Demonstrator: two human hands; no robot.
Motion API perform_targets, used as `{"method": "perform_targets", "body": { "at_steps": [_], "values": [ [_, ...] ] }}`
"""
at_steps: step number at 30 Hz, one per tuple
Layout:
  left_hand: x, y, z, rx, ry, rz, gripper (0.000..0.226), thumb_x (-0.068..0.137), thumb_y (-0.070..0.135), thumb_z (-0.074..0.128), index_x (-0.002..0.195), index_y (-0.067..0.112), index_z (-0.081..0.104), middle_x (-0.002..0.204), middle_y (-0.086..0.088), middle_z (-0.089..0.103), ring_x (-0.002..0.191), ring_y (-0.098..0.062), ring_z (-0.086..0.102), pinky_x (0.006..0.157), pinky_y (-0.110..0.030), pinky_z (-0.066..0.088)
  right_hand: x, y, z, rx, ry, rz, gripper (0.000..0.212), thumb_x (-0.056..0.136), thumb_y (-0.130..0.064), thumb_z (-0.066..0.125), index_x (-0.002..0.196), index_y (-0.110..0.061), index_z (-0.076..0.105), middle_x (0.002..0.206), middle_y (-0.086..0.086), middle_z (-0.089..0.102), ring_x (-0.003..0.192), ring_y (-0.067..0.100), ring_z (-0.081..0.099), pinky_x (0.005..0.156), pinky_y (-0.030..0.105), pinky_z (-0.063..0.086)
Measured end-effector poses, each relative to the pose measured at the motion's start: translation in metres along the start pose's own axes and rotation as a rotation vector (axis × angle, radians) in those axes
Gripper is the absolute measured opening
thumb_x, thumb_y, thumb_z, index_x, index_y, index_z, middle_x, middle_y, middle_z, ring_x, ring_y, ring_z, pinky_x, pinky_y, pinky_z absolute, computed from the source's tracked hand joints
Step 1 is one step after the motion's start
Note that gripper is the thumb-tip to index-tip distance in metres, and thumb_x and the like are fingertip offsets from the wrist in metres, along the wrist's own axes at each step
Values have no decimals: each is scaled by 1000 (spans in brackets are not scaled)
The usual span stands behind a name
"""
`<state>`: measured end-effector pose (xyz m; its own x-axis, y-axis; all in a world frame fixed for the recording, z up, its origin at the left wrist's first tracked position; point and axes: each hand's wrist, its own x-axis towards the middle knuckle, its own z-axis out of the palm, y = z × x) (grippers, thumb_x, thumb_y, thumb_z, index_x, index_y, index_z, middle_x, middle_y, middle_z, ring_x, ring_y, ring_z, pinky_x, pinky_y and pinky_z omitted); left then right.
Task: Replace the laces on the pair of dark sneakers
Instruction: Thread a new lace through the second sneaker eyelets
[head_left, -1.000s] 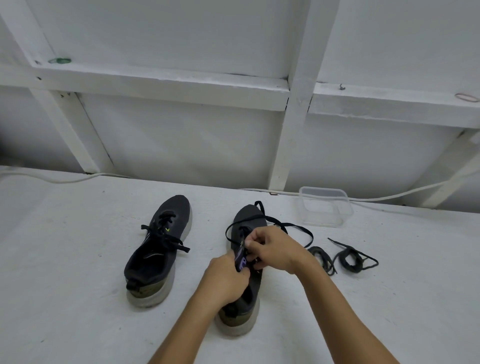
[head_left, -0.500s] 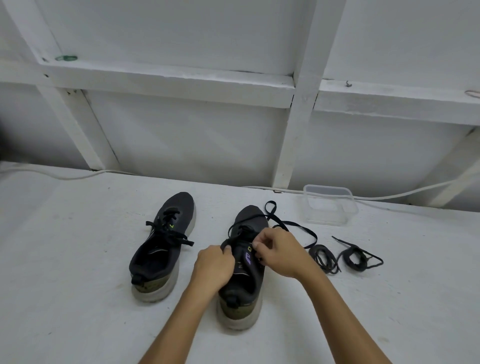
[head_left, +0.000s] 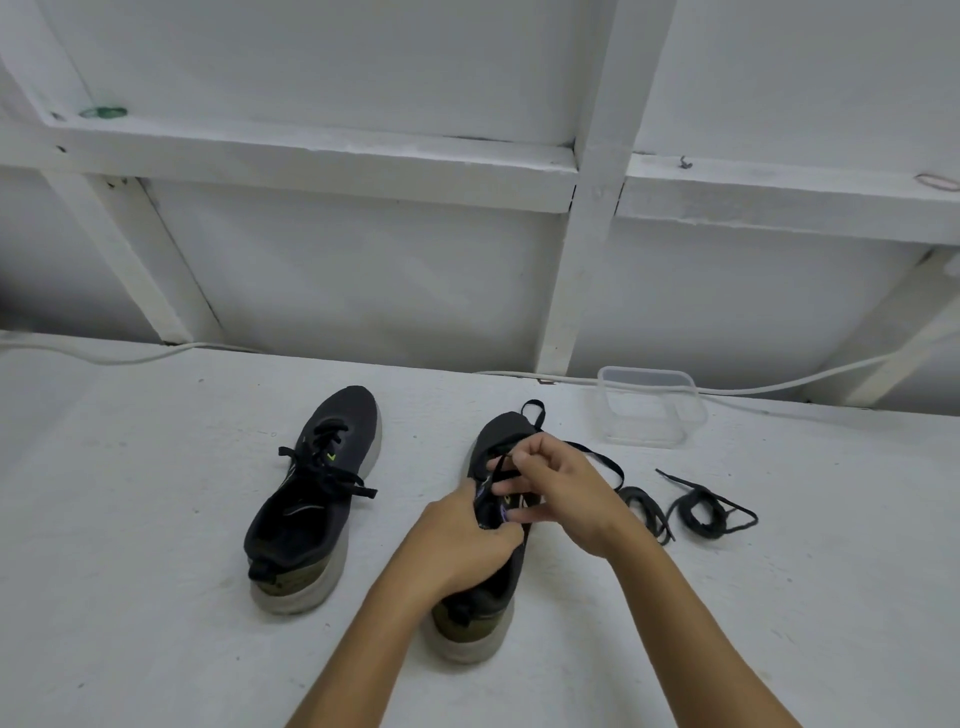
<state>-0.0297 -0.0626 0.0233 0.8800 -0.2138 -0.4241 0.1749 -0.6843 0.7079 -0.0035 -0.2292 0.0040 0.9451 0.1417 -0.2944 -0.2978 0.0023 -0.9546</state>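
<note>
**Both hands at the right sneaker's lacing**

Left hand pinches the right sneaker by its tongue; right hand pinches its lace. Left of that sneaker stands the laced one; right of it, coiled laces and bare surface.

This is looking like a plain workshop or utility space: a rough white-painted worktop is running up against a white wall framed with painted wooden beams, a white cable is trailing along the joint, and rubber bands are lying on the ledge.
</note>
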Motion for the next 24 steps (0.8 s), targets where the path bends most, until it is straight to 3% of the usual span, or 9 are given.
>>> {"method": "perform_targets", "body": {
  "at_steps": [2,5,8,11,14,16,19,22,24],
  "values": [
    [0,2,3,36,-1,-9,31,76,46,60,104,37,52,98,12,63,87,-5,59,66,-23,46,2,0,1,5,-24,16,13,106,-19,52,102,-9,58,109,2,77,92,17,73,69,31,59],
    [1,2,14,144,61,-23,56,76,52,71,122,28,49,117,5,59,107,-17,58,89,-32,51,4,-3,2,-121,-36,-13,14,108,-22,47,100,-15,56,109,-3,77,87,10,65,70,27,53],
    [4,0,20,228,118,-70,50,88,44,64,128,19,47,126,-5,57,113,-26,57,92,-33,49,2,-9,5,-193,-12,-60,18,110,-24,40,99,-16,52,103,-3,78,93,11,67,75,27,52],
    [7,-3,21,210,115,-78,46,93,38,59,131,17,46,128,-7,57,113,-28,58,93,-33,51,0,-27,-2,149,79,-192,24,111,-26,39,95,-13,51,86,-1,74,103,21,73,81,38,59],
    [11,-4,15,185,134,-93,43,94,35,59,129,14,47,127,-7,55,107,-24,57,87,-29,49,-5,-48,-30,406,212,-280,24,111,-25,39,93,-16,51,71,-3,60,75,21,71,65,36,59],
    [15,-4,7,190,155,-91,38,93,33,60,124,13,49,123,-7,56,103,-24,57,88,-31,51,-7,-49,-40,179,289,-244,20,107,-22,46,91,-19,58,64,-5,55,57,14,57,58,27,50],
    [20,-2,-2,209,152,-107,38,91,34,62,120,13,50,120,-8,56,107,-27,58,93,-38,52,-3,-29,-24,-470,236,-193,20,97,-35,58,83,-28,71,58,-18,58,51,0,49,52,14,40],
    [22,-4,-5,187,150,-128,39,90,37,63,119,14,51,118,-7,57,104,-28,60,90,-39,53,7,-12,-2,-862,47,-129,21,93,-51,65,92,-34,75,64,-27,59,67,-9,57,55,8,38],
    [21,-6,-6,168,146,-128,40,90,39,63,119,13,51,119,-8,57,104,-27,60,88,-38,54,12,-8,2,-952,-10,-70,20,94,-45,67,101,-30,78,72,-25,57,74,-3,57,64,14,39]
  ]
}}
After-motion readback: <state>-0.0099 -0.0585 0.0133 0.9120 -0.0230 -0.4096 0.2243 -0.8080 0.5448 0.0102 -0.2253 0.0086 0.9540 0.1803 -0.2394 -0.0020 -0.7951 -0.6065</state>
